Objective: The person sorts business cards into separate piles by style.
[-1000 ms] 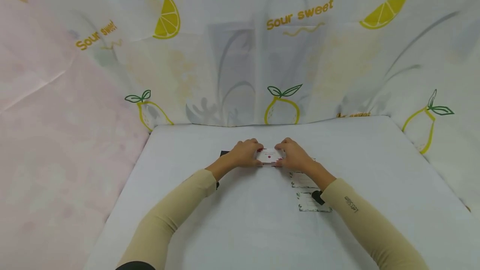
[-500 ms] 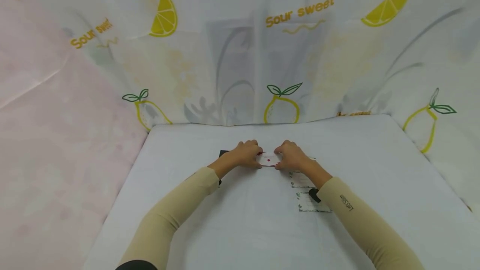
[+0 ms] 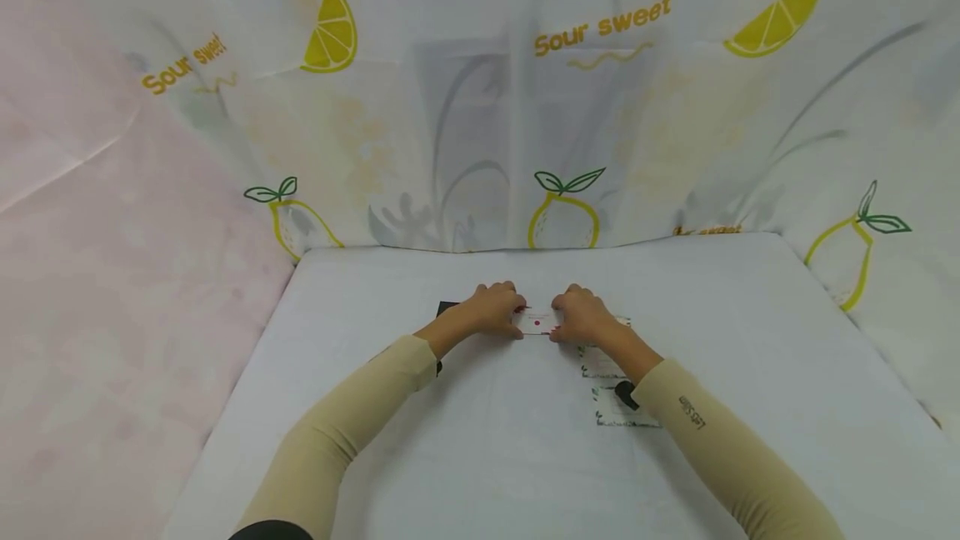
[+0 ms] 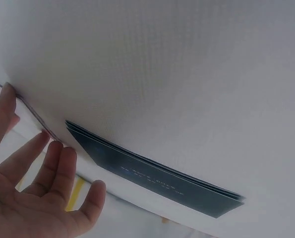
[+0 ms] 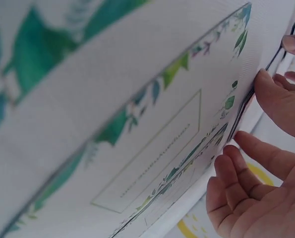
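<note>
A small white card with red marks (image 3: 537,322) lies at the middle of the white table (image 3: 750,340). My left hand (image 3: 491,307) holds its left end and my right hand (image 3: 581,315) its right end, thumbs and fingertips pinching the edges. In the left wrist view the left hand (image 4: 33,188) has its fingertips on a thin card edge, next to a stack of dark cards (image 4: 152,171). The right hand (image 5: 266,163) touches the edge of white cards with a green leaf border (image 5: 152,163).
The dark cards (image 3: 447,307) peek out behind my left hand. Leaf-bordered cards (image 3: 611,407) lie under my right forearm. A lemon-printed curtain (image 3: 562,107) hangs along the table's back and sides.
Both hands have drawn a little closer together over the white card, so less of it shows between them. Nothing else has moved.
</note>
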{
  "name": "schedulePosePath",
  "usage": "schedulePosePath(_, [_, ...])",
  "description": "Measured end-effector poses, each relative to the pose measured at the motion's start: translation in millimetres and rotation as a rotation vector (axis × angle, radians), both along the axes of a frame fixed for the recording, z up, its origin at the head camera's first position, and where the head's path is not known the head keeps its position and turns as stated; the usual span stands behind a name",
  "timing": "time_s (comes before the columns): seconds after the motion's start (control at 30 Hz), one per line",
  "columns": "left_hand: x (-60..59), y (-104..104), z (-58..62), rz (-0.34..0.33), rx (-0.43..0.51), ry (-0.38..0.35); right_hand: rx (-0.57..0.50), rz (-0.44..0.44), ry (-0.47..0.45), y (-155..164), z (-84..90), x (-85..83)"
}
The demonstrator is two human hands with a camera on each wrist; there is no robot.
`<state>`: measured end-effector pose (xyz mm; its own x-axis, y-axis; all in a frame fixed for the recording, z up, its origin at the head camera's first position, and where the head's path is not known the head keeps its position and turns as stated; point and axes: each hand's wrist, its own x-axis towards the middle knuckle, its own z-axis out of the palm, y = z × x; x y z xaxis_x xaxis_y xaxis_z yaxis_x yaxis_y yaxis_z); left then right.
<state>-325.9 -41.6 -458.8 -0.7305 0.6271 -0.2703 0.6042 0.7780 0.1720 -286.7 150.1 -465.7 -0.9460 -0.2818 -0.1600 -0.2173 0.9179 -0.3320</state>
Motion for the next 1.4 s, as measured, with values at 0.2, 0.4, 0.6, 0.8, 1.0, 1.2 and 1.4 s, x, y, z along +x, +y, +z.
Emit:
schedulePosePath(0.2, [1.8, 1, -1.7, -0.012, 0.004, 0.014, -0.011, -0.019, -0.017, 1, -0.2, 3.5])
schedulePosePath(0.4, [2.8, 2, -2.2, -0.002, 0.007, 0.007, 0.001, -0.038, -0.026, 1, 1.2, 7.3])
schedulePosePath(0.6, [4.6, 1, -5.7, 0.002, 0.035, -0.006, 0.01, -0.038, -0.034, 2, -1.4, 13.7])
schedulePosePath(0.8, [12.1, -14, -1.9, -0.014, 0.196, 0.079, -0.056, 0.002, 0.11, 16, 2.2, 35.7])
schedulePosePath(1.0, [30.5, -38, -1.2, -0.008, 0.22, 0.113, -0.093, 0.038, 0.252, 49, -3.2, 64.4])
schedulePosePath(1.2, [43.9, -57, -8.5, -0.015, 0.117, 0.17, -0.128, 0.041, 0.189, 77, -4.6, 80.8])
schedulePosePath(1.4, [51.6, -67, -8.7, -0.029, 0.053, 0.211, -0.076, 0.025, 0.134, 95, -1.0, 88.3])
